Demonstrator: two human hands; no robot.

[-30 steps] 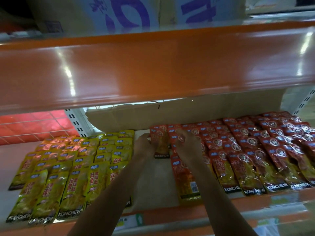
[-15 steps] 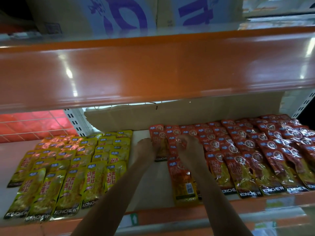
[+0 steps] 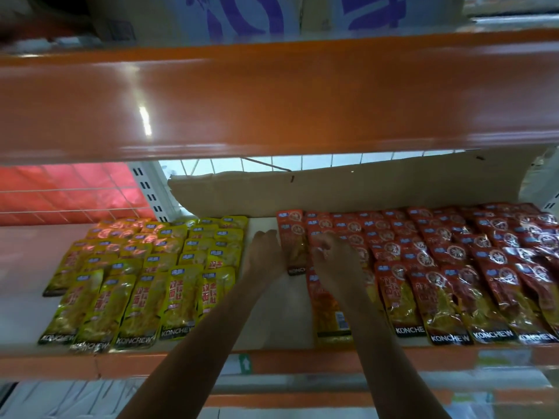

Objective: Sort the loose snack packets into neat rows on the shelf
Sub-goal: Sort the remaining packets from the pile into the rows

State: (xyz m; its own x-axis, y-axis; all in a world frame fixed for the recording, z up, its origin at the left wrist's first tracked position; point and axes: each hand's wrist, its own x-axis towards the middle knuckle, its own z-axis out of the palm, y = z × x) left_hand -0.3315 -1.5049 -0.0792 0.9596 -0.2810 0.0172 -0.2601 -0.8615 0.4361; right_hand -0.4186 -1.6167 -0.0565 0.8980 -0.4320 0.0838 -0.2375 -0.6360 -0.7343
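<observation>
Red snack packets (image 3: 429,267) lie in overlapping rows on the right half of the white shelf (image 3: 272,322). Yellow snack packets (image 3: 145,276) fill the left half in rows. My left hand (image 3: 263,257) lies in the gap between them, its straight fingers against the left edge of the leftmost red packet (image 3: 294,252). My right hand (image 3: 337,260) sits on the red rows just right of that packet, fingers curled and pinching the top of a red packet. A longer red packet (image 3: 329,313) lies below my right wrist, near the front edge.
An orange upper shelf (image 3: 272,95) hangs low over the work area. A cardboard sheet (image 3: 348,189) leans along the back wall. The orange front lip (image 3: 90,362) runs along the near edge. A bare white strip separates yellow from red.
My left hand has let its fingers straighten beside the leftmost red packet. My right hand has stayed on the same red rows, fingers working at a packet top.
</observation>
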